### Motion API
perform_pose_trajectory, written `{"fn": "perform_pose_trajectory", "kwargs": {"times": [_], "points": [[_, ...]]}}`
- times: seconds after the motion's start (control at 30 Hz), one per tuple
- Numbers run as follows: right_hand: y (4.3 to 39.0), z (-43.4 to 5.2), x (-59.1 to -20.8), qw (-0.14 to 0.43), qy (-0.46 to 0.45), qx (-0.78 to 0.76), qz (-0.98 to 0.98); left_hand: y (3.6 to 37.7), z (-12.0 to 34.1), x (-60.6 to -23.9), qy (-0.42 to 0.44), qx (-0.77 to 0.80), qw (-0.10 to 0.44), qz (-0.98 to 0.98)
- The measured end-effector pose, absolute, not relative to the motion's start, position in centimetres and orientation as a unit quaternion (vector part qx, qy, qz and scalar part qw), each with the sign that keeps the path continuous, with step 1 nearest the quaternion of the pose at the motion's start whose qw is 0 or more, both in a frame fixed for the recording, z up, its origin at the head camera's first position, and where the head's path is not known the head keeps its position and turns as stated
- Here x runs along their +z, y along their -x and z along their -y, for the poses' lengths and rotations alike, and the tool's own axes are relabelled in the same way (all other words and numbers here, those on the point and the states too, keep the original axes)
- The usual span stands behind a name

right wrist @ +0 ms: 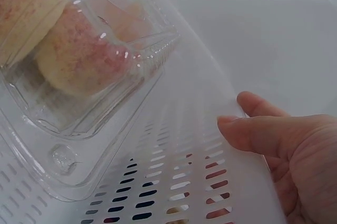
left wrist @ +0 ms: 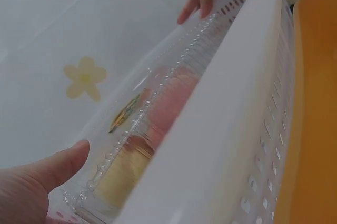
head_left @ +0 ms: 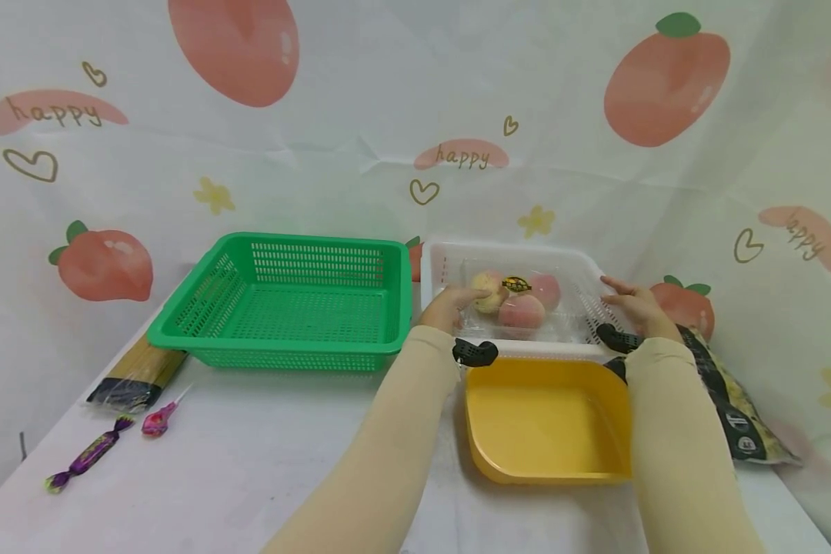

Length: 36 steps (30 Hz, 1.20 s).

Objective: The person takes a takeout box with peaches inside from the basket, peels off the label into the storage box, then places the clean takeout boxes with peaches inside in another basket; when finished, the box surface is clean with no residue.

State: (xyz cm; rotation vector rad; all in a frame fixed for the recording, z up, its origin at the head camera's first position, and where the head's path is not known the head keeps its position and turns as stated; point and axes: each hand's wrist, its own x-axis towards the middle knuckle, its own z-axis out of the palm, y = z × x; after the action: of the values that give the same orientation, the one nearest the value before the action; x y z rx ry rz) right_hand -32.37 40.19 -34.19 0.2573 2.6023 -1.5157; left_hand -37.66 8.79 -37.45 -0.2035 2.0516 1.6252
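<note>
The left hand (head_left: 446,306) lay against the near-left edge of the clear peach box (head_left: 515,304), fingers loose and gripping nothing; the box sat just beyond those fingertips inside the white basket (head_left: 512,350). Past it, the right hand (head_left: 633,306) rested slack-fingered at the basket's right wall, holding nothing; the yellow tray (head_left: 547,423) stood just behind both wrists.

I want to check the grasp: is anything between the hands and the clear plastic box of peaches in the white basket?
For the left hand, nothing visible: its fingers reach the clear plastic box of peaches directly. The right hand rests at the slotted right wall of the white plastic basket, and that wall seems to stand between it and the box.
</note>
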Motion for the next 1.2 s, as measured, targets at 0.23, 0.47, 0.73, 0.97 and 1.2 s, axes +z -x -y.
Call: {"fn": "perform_pose_trajectory", "kwargs": {"times": [0.23, 0.47, 0.73, 0.97, 1.2], "points": [[32.2, -40.1, -34.2, 0.067, -0.083, -0.504, -0.857, 42.2, -10.3, -42.2, 0.093, 0.642, 0.238, -0.723], [32.2, -40.1, -34.1, 0.067, -0.077, -0.500, -0.860, 38.1, -9.5, -38.1, 0.100, 0.647, 0.229, -0.721], [32.1, -39.9, -33.9, 0.065, -0.077, -0.501, -0.859, 36.3, -9.1, -35.9, 0.130, 0.643, 0.230, -0.719], [32.1, -39.9, -33.9, 0.063, -0.084, -0.504, -0.858, 37.5, -9.2, -37.1, 0.114, 0.655, 0.216, -0.715], [32.1, -40.0, -33.9, 0.060, -0.078, -0.500, -0.860, 35.4, -8.8, -35.6, 0.106, 0.677, 0.186, -0.704]]}}
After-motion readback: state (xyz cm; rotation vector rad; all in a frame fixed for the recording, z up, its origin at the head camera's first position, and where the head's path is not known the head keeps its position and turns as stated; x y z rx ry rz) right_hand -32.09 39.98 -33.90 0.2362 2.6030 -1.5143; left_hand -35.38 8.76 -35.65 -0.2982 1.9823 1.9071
